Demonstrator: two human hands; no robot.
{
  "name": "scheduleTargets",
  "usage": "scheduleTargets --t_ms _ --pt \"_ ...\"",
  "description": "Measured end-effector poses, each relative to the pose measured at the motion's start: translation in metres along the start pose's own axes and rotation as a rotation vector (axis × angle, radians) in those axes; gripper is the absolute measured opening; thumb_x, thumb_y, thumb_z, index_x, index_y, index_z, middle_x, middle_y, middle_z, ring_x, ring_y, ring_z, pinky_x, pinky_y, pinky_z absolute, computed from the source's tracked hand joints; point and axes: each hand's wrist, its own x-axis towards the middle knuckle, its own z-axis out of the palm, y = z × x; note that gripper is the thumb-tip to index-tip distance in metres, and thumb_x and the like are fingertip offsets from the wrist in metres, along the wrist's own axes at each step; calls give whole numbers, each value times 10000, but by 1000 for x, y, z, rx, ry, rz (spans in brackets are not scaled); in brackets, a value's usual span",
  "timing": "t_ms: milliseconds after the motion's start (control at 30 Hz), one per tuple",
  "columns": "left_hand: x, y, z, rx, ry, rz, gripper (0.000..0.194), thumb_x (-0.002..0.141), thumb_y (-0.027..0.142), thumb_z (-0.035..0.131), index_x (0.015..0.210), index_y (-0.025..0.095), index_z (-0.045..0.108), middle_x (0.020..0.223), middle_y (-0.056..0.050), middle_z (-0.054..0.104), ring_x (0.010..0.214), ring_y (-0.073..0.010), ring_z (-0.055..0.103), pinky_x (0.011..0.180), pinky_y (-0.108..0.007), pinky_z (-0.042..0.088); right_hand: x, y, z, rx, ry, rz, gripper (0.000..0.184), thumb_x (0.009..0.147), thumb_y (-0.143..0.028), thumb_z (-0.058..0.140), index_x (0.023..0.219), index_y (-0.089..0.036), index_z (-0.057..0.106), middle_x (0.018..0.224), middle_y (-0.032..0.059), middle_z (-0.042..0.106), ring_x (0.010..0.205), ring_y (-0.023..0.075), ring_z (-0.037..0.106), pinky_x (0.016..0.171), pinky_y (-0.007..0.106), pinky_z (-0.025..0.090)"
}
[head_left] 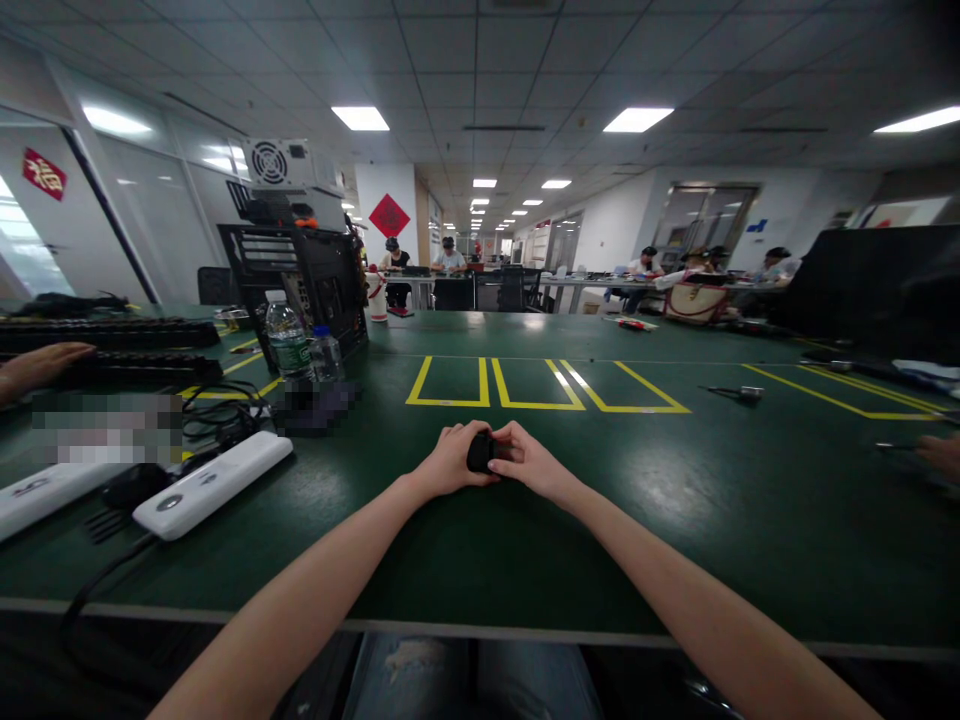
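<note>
Both my hands meet over the green table, around a small black object whose exact kind I cannot make out. My left hand grips it from the left, fingers curled over its top and far side. From the right, my right hand pinches it, with the thumb against its near right side. Part of the object is hidden by my fingers. Just beyond my hands, yellow tape outlines mark the tabletop.
At left lie white power strips with black cables, plastic bottles, an open computer case and keyboards. A cable with a metal connector lies to the right. Other people's hands show at both edges.
</note>
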Motion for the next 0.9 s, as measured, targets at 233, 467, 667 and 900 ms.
scheduleTargets --t_ms 233,467,667,900 --pt "0 0 -1 -16 -4 8 627 564 425 665 1083 234 370 1000 -27 509 906 -223 478 823 -359 310 0 0 4 -52 81 13 217 741 -326 516 909 -202 459 946 26 522 911 171 528 804 374 434" --pt "0 -2 1 -10 7 8 618 560 424 665 1071 233 376 986 -25 509 895 -219 481 813 -354 313 3 3 2 -56 76 77 263 729 -305 537 951 -184 464 969 48 524 946 184 513 843 390 408" --pt "0 -1 1 1 13 -1 621 553 418 671 1067 233 376 968 -24 515 889 -222 483 807 -355 315 1 3 1 17 12 -14 323 660 -284 618 917 -205 439 971 19 516 954 175 517 839 368 414" --pt "0 2 -1 -15 3 -13 627 557 415 670 1078 234 372 984 -30 512 911 -227 475 820 -361 309 1 -4 5 -45 106 38 249 718 -359 540 889 -193 467 918 30 540 909 175 528 814 373 422"
